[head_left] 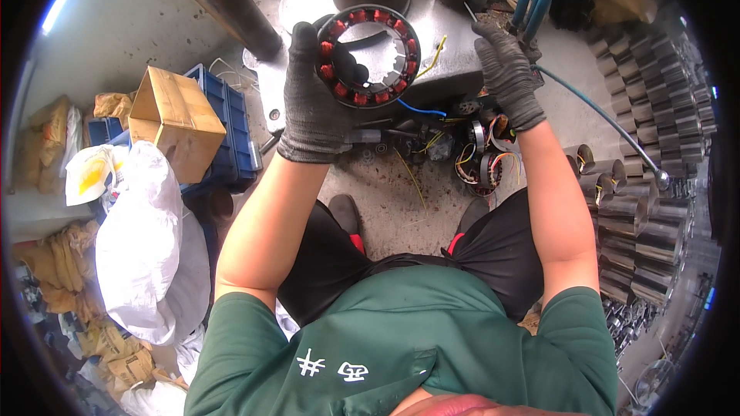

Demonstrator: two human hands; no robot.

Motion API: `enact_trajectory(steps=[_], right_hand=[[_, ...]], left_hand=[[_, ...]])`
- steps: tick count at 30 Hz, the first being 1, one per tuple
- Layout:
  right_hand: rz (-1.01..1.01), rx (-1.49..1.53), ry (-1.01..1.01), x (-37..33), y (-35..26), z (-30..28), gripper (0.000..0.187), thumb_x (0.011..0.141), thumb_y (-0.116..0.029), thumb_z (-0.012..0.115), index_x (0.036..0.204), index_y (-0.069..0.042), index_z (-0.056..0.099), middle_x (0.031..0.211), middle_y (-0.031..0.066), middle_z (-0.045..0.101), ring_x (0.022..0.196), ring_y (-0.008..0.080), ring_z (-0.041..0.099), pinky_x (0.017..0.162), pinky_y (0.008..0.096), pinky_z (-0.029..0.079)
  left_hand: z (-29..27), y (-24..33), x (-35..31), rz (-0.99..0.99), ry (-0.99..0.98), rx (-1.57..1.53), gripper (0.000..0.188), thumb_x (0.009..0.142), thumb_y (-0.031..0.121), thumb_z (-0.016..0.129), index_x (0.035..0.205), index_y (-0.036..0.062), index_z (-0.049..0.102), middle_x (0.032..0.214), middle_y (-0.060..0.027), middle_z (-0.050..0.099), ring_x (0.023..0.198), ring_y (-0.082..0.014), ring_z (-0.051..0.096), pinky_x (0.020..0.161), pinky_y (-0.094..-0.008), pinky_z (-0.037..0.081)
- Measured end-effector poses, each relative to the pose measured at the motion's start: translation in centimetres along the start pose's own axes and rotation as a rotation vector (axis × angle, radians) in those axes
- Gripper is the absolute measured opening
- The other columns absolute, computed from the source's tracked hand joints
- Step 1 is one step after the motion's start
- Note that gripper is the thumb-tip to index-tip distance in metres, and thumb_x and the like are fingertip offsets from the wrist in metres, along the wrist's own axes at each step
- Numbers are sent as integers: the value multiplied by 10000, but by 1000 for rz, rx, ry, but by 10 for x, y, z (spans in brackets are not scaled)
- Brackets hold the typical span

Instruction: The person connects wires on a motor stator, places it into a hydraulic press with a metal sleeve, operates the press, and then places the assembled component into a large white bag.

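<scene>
Upright in my gloved left hand (pixel 312 100) is a ring-shaped motor stator (pixel 327 72) with red copper windings around its inside. My fingers are wrapped round the ring's left side. A yellow wire (pixel 433 58) and a blue wire (pixel 422 111) show at its right side. Further right, my gloved right hand (pixel 509 73) is raised beside the grey machine base, fingers curled. A thin pale rod (pixel 469 11) sticks out at its fingertips; the rest of it is hidden. Below, between the hands, more wound stators (pixel 489 172) with loose coloured wires lie near the floor.
Ahead stands a grey machine base (pixel 455 54) with thick dark columns (pixel 231 4). A cardboard box (pixel 185 119) rests on blue crates (pixel 223 131) at left, near a white sack (pixel 142 239). Stacked metal cylinders (pixel 636 216) line the right. A teal hose (pixel 593 112) crosses there.
</scene>
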State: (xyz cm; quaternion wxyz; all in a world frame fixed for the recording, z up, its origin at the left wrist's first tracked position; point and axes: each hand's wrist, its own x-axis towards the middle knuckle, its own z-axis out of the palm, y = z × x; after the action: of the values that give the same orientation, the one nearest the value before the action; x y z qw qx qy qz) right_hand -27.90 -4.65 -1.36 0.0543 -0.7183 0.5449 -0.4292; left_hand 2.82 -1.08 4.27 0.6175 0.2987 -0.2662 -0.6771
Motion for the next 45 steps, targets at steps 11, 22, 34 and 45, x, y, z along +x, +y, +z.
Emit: enact_trajectory(steps=[11, 22, 34, 45], right_hand=[[67, -439, -103, 10, 43, 27, 322, 965, -201, 617, 1274, -132, 680, 1242, 156, 695, 1181, 376, 618, 1041, 498, 481], [7, -467, -37, 6, 5, 28, 445, 937, -375, 697, 1282, -95, 681, 1295, 163, 669, 1157, 339, 641, 1012, 456, 493], [1041, 1862, -685, -51, -162, 1, 1034, 874, -896, 367, 1482, -63, 440, 1422, 183, 557, 1228, 367, 593, 1089, 564, 451], [935, 1875, -154, -49, -118, -13, 698, 955, -633, 555, 1351, -59, 593, 1312, 146, 656, 1223, 295, 620, 1113, 467, 475]], left_hand=[[-8, 7, 2, -87, -11, -152, 592, 1008, 596, 481, 1182, 47, 616, 824, -70, 656, 724, -239, 660, 707, -417, 578], [-5, 17, -6, -147, -49, -191, 595, 1003, 602, 465, 1179, 54, 616, 828, -115, 663, 742, -293, 661, 712, -461, 564], [17, -4, -41, 513, -260, 515, 433, 977, 348, 721, 1227, 1, 653, 981, -46, 674, 874, -105, 621, 792, -260, 526], [23, -35, -28, 611, -191, 962, 579, 892, 233, 795, 1368, 12, 549, 1284, -154, 551, 1226, -270, 547, 1077, -408, 456]])
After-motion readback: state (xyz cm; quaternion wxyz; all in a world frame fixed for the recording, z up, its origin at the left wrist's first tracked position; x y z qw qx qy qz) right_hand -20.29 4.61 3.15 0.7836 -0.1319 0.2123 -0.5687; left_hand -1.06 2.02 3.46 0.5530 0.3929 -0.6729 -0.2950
